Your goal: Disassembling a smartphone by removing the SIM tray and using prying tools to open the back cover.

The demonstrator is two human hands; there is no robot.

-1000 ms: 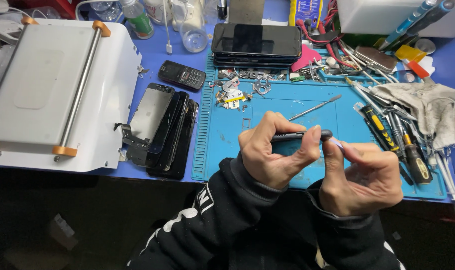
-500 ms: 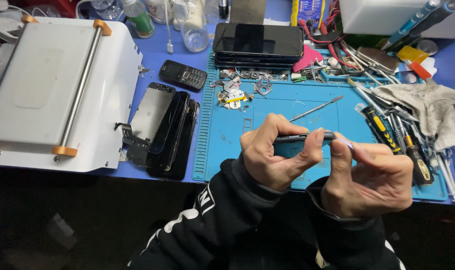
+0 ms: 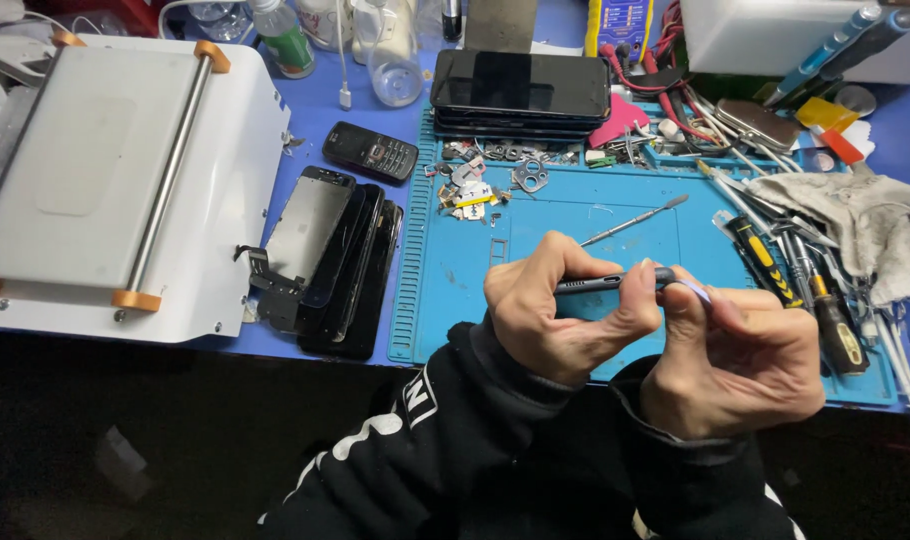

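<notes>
We see the dark phone (image 3: pixel 615 283) held edge-up just below the middle of the frame, over the blue work mat (image 3: pixel 535 240). Compared with a second ago it sits a little more level and the right hand (image 3: pixel 735 360) has closed in on its right end; we judge this as fine work along that edge carrying on. The left hand (image 3: pixel 560 320) is clamped round the phone, thumb on top, fingers curled beneath. The right hand's fingertips pinch at the end, perhaps on a thin pale tool; we cannot tell. A metal spudger (image 3: pixel 635 220) lies just above.
</notes>
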